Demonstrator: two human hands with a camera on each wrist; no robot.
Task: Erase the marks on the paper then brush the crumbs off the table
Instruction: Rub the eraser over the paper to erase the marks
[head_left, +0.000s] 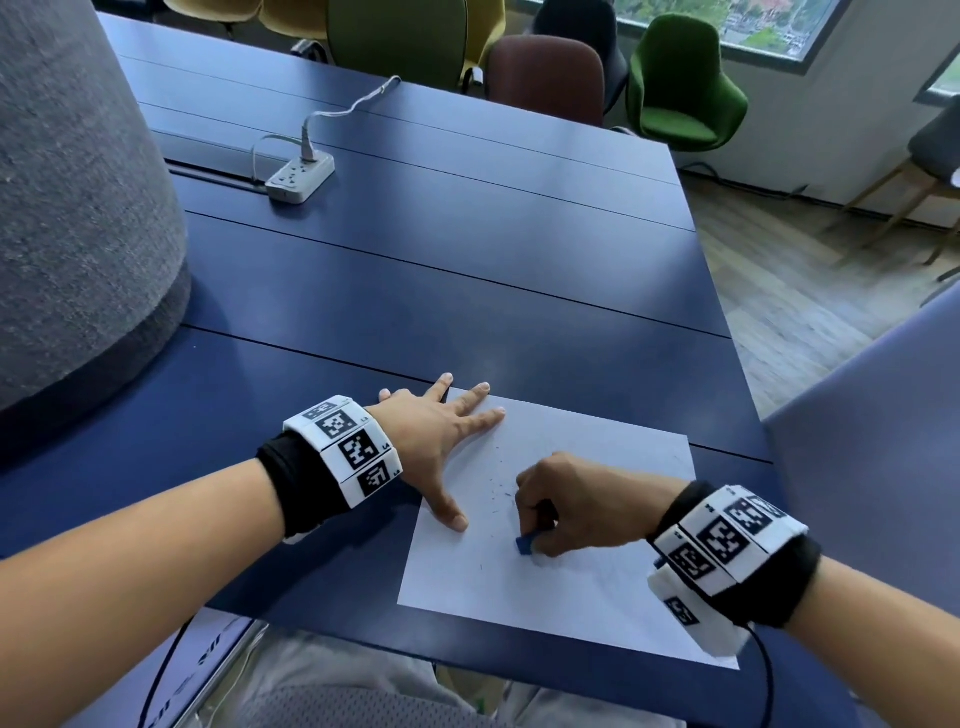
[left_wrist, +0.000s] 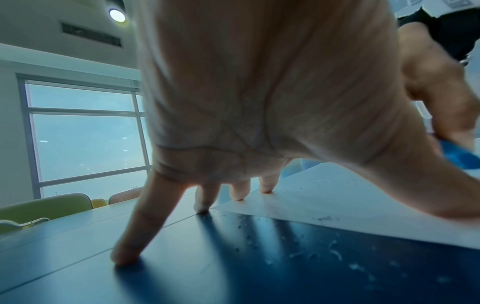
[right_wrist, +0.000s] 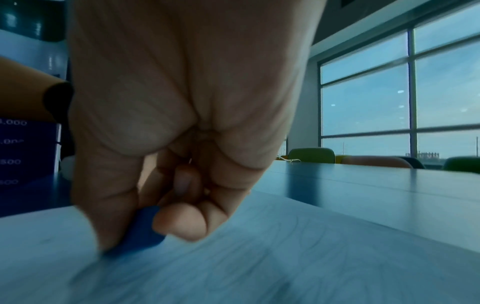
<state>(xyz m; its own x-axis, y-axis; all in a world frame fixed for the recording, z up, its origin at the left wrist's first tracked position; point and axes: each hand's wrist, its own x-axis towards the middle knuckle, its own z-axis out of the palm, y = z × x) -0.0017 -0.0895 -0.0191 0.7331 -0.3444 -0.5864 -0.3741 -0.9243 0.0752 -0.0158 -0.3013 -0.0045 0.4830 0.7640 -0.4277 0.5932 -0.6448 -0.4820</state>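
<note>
right hand (head_left: 566, 506): pinching blue eraser (head_left: 524, 544), tip down on paper (head_left: 597, 587)
left hand (head_left: 441, 441): flat, fingers splayed, pinning paper's far-left corner
crumbs (left_wrist: 335, 253): on paper and blue table (head_left: 467, 249)
risk: unpinned near edge could buckle or tear under hard strokes

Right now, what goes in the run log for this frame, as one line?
phase: erasing | right hand: pinches blue eraser on paper | left hand: spread flat, holds paper edge | crumbs: on table, unbrushed
</note>
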